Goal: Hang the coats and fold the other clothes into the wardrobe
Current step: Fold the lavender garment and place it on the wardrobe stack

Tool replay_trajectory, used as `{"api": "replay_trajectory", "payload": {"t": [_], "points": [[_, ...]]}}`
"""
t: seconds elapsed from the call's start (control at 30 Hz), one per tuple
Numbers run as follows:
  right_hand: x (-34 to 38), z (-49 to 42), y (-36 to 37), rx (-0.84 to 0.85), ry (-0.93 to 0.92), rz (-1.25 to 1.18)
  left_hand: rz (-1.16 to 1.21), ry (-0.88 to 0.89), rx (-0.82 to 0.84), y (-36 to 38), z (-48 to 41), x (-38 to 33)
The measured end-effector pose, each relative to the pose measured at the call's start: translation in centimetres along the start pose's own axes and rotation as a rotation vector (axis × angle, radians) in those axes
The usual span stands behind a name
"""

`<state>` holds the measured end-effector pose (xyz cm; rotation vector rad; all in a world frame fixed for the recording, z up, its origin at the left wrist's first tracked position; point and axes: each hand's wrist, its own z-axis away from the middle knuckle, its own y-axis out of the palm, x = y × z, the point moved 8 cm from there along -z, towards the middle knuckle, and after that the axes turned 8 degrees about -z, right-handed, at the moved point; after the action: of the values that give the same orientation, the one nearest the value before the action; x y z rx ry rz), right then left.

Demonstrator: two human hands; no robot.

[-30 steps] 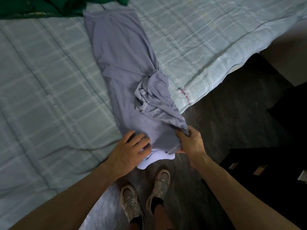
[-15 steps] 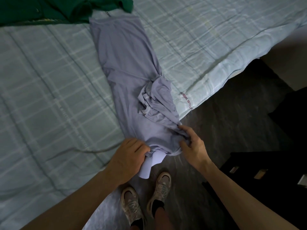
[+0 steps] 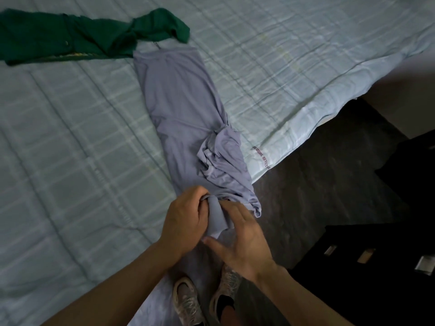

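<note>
One checked quilt [image 3: 70, 137] bears a long lilac garment [image 3: 179, 102], stretched from a green garment [image 3: 58, 41] to the near edge. The left hand [image 3: 186, 222] grips its near end with curled fingers; the right hand [image 3: 244, 238] touches it, fingers straight.

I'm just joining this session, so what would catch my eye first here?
A long lilac garment lies stretched across the pale checked bed, its near end bunched in the left hand with the right hand touching it. A crumpled green garment lies at the far left.
</note>
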<state>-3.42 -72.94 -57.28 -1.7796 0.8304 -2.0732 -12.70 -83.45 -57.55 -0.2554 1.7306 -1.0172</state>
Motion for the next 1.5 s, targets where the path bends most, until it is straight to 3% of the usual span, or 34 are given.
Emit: {"api": "replay_trajectory", "payload": {"t": [0.2, 0.4, 0.53, 0.7, 0.83, 0.97, 1.17, 1.3, 1.5], "points": [[0.4, -0.9, -0.6, -0.153, 0.050, -0.093, 0.023, 0.019, 0.025, -0.1, -0.2, 1.1], [2.6, -2.2, -2.1, -0.020, -0.077, -0.081, 0.108, 0.272, 0.281, -0.1, 0.1, -0.2], [4.6, -2.7, -3.0, 0.033, -0.165, -0.021, 0.004, 0.315, 0.115, -2.0, -0.7, -2.0], [3.3, -2.8, -3.8, 0.068, -0.131, 0.031, 0.049, 0.189, 0.051, -3.3, -1.2, -2.2], [0.4, -3.3, -5.1, -0.064, -0.043, 0.190, 0.192, 0.057, 0.033, -3.9, -1.7, -1.5], [-2.9, -4.4, -6.0, -0.142, 0.061, 0.176, 0.226, -0.016, -0.013, -4.4, -2.7, -0.4], [-7.8, -6.7, -4.0, -0.025, 0.197, -0.094, 0.236, -0.048, 0.001, -3.9, -4.2, 0.9], [-7.6, -9.0, -3.3, 0.028, 0.066, 0.035, 0.211, -0.067, 0.001, -3.8, -5.5, 1.2], [-5.1, -9.5, -1.6, 0.357, 0.044, -0.309, 0.252, -0.155, -0.103, -4.6, -9.0, 0.0]]}}
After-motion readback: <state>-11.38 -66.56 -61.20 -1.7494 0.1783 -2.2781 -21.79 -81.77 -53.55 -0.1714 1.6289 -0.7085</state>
